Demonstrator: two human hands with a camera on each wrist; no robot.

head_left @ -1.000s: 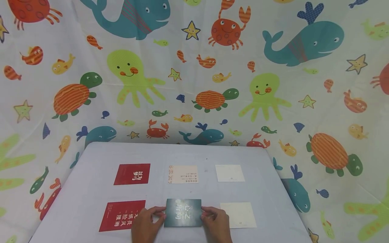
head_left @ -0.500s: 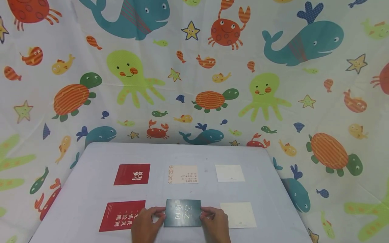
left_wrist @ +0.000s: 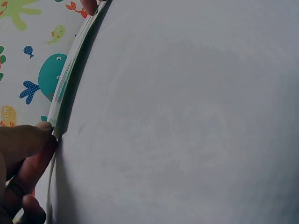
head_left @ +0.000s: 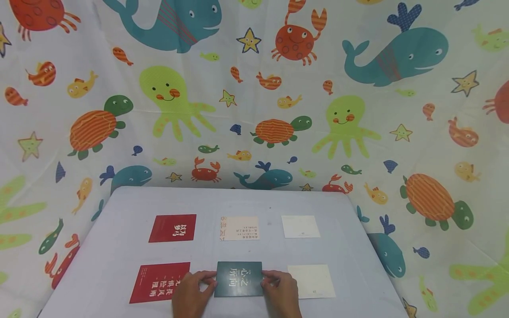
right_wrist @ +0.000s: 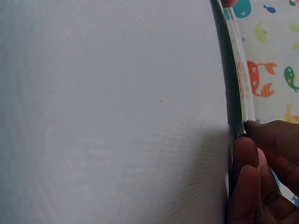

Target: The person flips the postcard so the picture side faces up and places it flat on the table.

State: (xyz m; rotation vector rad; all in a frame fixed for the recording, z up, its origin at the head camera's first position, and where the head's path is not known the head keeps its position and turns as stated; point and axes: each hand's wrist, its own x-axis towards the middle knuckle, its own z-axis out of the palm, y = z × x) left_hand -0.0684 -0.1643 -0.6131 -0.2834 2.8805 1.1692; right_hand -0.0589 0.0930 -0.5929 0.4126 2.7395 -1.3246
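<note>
A dark green card with white Chinese characters is at the near middle of the table, both hands at its short sides. My left hand pinches its left edge between thumb and fingers, and my right hand pinches the right edge. In the left wrist view the card appears nearly edge-on, close over the white cloth, with the left hand at its near corner. The right wrist view shows the right hand at the card's other corner, also edge-on.
A red card lies partly behind the left hand, a cream card beside the right. Farther back are a smaller red card, a pale pink card and a white card. A sea-animal curtain hangs behind the white table.
The green card's far edge has dropped slightly toward me, and its glare has faded so the characters look clearer. My right hand has shifted a little left; the left hand holds its place.
</note>
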